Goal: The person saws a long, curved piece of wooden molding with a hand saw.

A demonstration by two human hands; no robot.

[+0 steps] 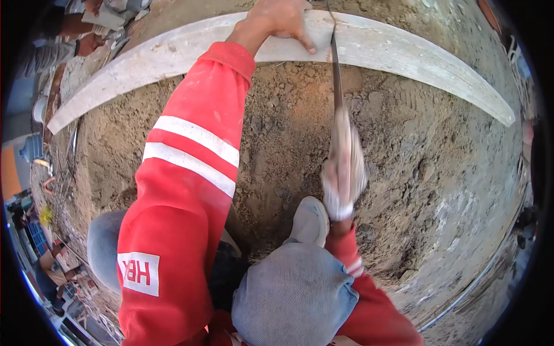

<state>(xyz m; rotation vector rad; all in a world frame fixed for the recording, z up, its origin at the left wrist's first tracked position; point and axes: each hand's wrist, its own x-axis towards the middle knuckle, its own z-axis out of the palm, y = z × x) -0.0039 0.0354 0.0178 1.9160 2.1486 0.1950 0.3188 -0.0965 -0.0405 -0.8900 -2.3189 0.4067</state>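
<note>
A long pale wooden board lies across the top of the view, curved by the lens. My bare left hand grips it left of the middle, thumb down on its face. In my right hand, which wears a whitish glove and is smeared by motion, is a handsaw; the handle is hidden in the closed fingers. The blade, seen nearly edge-on, crosses the board at a dark line just right of my left hand. My shoe stands on the soil beside my right hand.
Loose brown soil covers the ground below the board. My knee is close under my right forearm. Clutter lines the left edge, including a blue-grey container. Another person's hand shows at the upper left.
</note>
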